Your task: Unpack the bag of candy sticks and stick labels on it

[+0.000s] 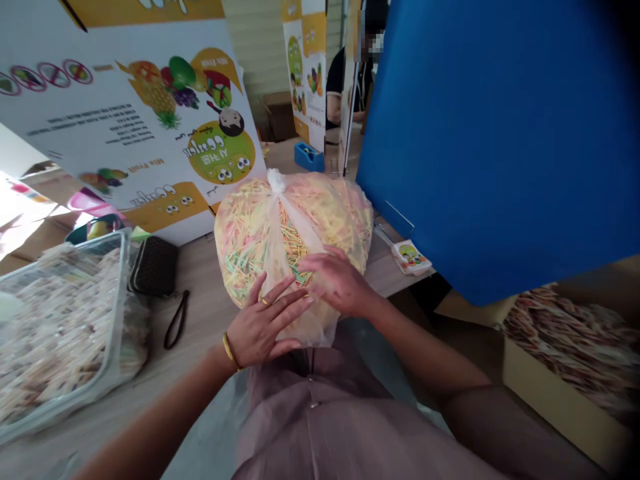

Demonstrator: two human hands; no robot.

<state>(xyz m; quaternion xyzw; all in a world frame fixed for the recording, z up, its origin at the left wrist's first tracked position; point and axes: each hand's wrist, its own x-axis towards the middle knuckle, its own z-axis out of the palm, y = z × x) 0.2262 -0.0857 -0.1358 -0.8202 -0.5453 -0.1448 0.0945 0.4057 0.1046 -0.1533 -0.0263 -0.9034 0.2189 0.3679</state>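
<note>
In the head view, a clear plastic bag (295, 247) knotted at the top and stuffed with thin yellow, pink and green sticks is seen in the middle of the frame, resting on the near edge of a pale wooden table (200, 293) and against the person's lap. The left hand (263, 327) is laid flat on the bag's lower front, fingers spread and pressed to the plastic; nothing is pinched. A gold ring and a gold bangle are worn on this hand. The right hand (337, 280) is placed palm down on the bag just right of centre, its fingers slightly bent and resting on the plastic, its fingertips close to those of the left hand; whether any plastic is gripped under it cannot be told.

At the lower left of the frame, a clear plastic tub (65, 333) filled with pale wrapped sticks is seen. Just beside it, a small black pouch (155, 267) with a wrist strap lies on the table. Behind, in the upper left, a large white and yellow printed cardboard sheet (125, 120) showing fruit pictures is propped. A large blue board (500, 133) fills the upper right. Below it, a small printed packet (410, 257) lies at the table's edge. In the lower right, an open cardboard box (560, 393) holding wrapped sticks is seen. Another person (345, 87) is partly visible at the top centre.
</note>
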